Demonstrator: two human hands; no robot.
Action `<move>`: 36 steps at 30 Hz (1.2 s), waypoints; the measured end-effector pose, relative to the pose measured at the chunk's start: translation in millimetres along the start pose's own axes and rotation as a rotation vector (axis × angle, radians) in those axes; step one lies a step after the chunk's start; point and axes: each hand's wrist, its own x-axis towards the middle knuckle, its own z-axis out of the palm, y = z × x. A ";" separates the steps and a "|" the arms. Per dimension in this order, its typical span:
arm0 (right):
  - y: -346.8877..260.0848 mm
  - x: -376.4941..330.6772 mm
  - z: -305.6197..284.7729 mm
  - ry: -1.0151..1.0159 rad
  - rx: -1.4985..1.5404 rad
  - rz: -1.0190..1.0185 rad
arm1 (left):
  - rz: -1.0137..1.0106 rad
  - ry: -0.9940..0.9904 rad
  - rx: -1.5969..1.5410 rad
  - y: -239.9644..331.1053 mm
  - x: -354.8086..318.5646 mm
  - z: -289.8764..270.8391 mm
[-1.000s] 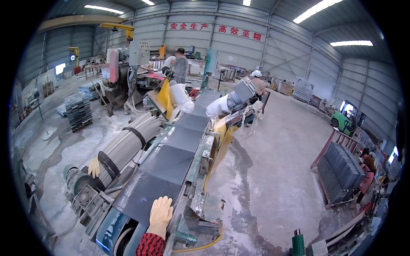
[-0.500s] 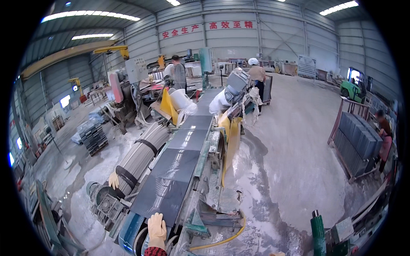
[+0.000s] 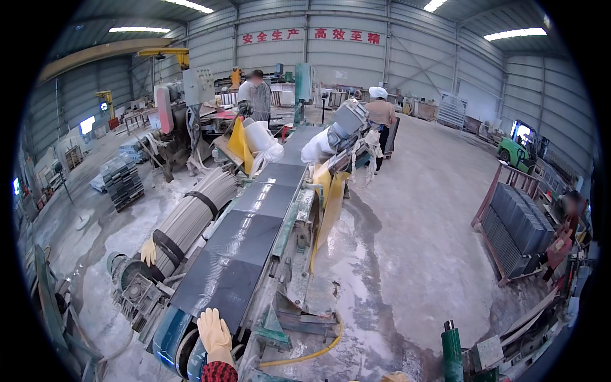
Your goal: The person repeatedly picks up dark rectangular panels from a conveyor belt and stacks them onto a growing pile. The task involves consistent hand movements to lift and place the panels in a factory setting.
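My left hand (image 3: 215,331), in a cream glove below a red checked sleeve, lies with its fingers stretched out at the near end of a dark grey stone slab (image 3: 219,274). The slab is wet and shiny and lies on a conveyor, whose blue roller end (image 3: 168,340) is beside my hand. Further slabs (image 3: 273,173) lie end to end beyond it. At the lower edge, only a small piece of my right hand's glove (image 3: 396,377) shows; its fingers are hidden.
A loose cream glove (image 3: 148,253) rests by a motor (image 3: 130,277) and a strapped bundle of grey strips (image 3: 191,216). A yellow hose (image 3: 305,358) curves along the wet floor. To the right stand a green post (image 3: 452,353) and a slab rack (image 3: 517,226); several people work nearby.
The view has shifted, moving most of the scene to the left. My left hand stays at the slab's near end, its fingers now spread a little more.
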 end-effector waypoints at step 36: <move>10.8 -5.8 31.3 -0.229 -0.188 0.041 | 0.051 0.046 0.023 -14.9 -20.2 -2.7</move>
